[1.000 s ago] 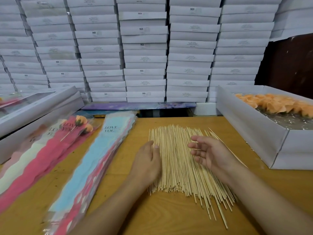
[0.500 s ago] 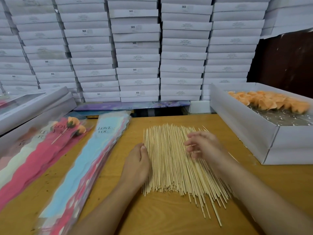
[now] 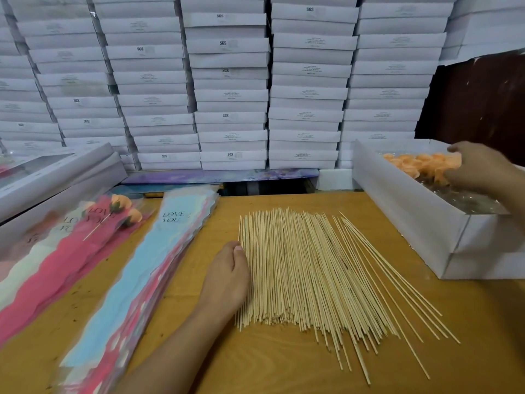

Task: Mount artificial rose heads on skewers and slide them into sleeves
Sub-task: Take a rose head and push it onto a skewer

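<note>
The right hand has left the skewers and now reaches into the white box at the table's right edge, fingers curled among the orange rose heads; whether it grips one I cannot tell. The left hand stays flat, fingers together, against the pile's left edge on the wooden table. The sleeves lie stacked further left.

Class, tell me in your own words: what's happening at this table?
A person is making fake roses on sticks. The right hand reaches into the white box of orange rose heads. The left hand rests against the pile of skewers. Sleeves lie to the left, with two finished roses beyond.
</note>
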The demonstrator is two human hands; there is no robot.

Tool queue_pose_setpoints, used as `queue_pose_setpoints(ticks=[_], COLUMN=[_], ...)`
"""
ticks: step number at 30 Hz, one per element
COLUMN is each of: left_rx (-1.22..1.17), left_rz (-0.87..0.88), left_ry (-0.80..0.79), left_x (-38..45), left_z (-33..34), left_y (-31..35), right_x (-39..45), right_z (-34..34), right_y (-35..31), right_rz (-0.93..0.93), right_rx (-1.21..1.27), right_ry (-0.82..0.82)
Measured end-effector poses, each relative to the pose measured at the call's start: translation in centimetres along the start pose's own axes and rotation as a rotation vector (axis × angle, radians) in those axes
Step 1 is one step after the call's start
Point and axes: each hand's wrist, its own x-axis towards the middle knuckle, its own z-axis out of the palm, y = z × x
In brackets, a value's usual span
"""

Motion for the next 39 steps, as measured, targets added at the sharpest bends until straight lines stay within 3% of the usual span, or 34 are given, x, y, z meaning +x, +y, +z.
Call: queue_pose_setpoints(ticks=[5,11,17,33,39], left_rx=[-0.001,-0.004,0.008,0.054,0.048], left_rz=[0.002,-0.006,-0.002,-0.031,-0.061], left_ry=[0.015,0.028,0.023,0.024,0.008], left_x=[-0.1,0.0,0.1,0.2,0.3], left_z=[0.0,0.1,0.2,0.4,0.3], left_y=[0.3,-0.2,-0.4,-0.4,-0.5], right_x=[2.2,4.6,5.9,6.6,6.5], right_z=[2.5,2.4,2.9,3.9,3.5], right_y=[2.6,3.2,3.9,3.8,3.6], right_rz=[-0.003,-0.027,-0.041,-0.085,-0.067], right_rx=[-0.091,-0.216,-0.195,-0.277,-0.286], right_ry=[-0.293,-0.184,-0.366,-0.164,-0.157])
